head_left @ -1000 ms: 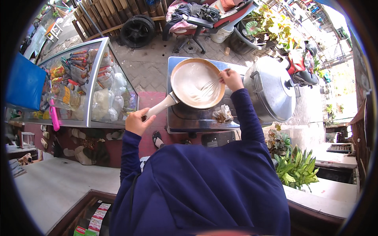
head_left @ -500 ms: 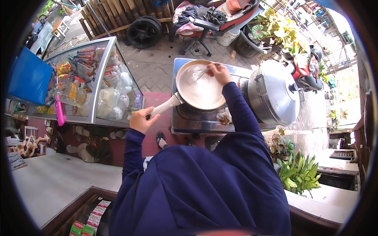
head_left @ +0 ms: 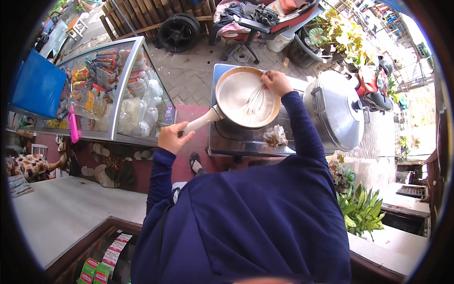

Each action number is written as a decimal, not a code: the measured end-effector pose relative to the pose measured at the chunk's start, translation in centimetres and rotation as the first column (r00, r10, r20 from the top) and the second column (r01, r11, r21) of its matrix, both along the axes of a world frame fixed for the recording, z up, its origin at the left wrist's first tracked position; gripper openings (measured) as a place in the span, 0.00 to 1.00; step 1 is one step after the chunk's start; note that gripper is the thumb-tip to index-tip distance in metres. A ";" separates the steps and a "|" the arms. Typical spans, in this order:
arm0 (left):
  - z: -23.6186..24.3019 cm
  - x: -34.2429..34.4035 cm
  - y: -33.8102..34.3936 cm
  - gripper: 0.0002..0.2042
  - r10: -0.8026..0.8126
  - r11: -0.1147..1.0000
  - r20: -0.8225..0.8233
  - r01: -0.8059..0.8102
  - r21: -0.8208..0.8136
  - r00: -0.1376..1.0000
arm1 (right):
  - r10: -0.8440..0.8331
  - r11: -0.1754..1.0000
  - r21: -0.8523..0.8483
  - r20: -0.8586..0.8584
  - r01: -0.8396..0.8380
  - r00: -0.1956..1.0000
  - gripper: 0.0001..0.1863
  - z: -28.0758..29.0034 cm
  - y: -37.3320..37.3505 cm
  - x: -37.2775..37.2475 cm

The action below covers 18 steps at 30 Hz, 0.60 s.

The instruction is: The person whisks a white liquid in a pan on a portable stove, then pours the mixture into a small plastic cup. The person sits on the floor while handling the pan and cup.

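My left hand point(head_left: 176, 138) is closed round the pale handle point(head_left: 201, 122) of a frying pan with a tan rim, which holds creamy white liquid point(head_left: 239, 89). The pan sits over a steel stove point(head_left: 227, 144). My right hand point(head_left: 275, 83) grips a wire whisk point(head_left: 255, 101) at the pan's upper right rim, its wires in the liquid. A large lidded metal pot point(head_left: 331, 113) stands to the right on the stove. Crumpled paper or cloth point(head_left: 276, 136) lies on the stove below the pan.
A glass display case point(head_left: 97, 123) of packets stands left, beside a blue box point(head_left: 38, 85). Behind are a chair point(head_left: 255, 26), a wheel point(head_left: 178, 32), potted plants point(head_left: 312, 47) and a red-and-black seat point(head_left: 369, 83). Another person's legs point(head_left: 49, 165) show at far left; footwear point(head_left: 106, 175) lies below the case.
The whisk has swept to the upper part of the pan and back down through the liquid with my right hand. More of the other person has come into view at the far left.
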State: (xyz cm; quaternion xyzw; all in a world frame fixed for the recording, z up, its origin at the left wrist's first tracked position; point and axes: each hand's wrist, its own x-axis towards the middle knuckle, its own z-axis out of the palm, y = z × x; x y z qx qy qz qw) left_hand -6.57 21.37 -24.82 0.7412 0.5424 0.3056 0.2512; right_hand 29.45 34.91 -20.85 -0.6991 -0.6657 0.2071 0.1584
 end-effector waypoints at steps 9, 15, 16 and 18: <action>0.2 0.1 0.0 0.20 0.006 1.000 -0.004 -0.006 0.011 1.000 | -0.135 0.988 0.052 -0.190 0.147 0.972 0.11 -0.5 -1.8 2.6; 0.3 0.1 0.0 0.20 0.016 0.999 -0.029 -0.017 -0.030 0.999 | -0.023 0.973 -0.166 -0.763 -0.162 0.646 0.10 -2.5 -2.0 4.3; 0.3 0.1 0.1 0.20 0.009 1.000 -0.034 -0.010 -0.019 0.999 | -0.056 0.992 -0.123 -0.629 -0.028 0.776 0.10 -2.7 -2.0 4.5; 0.3 0.1 0.0 0.20 -0.002 1.000 -0.035 0.002 0.005 0.999 | -0.159 0.978 0.052 -0.428 0.200 0.890 0.10 -2.8 -2.0 5.0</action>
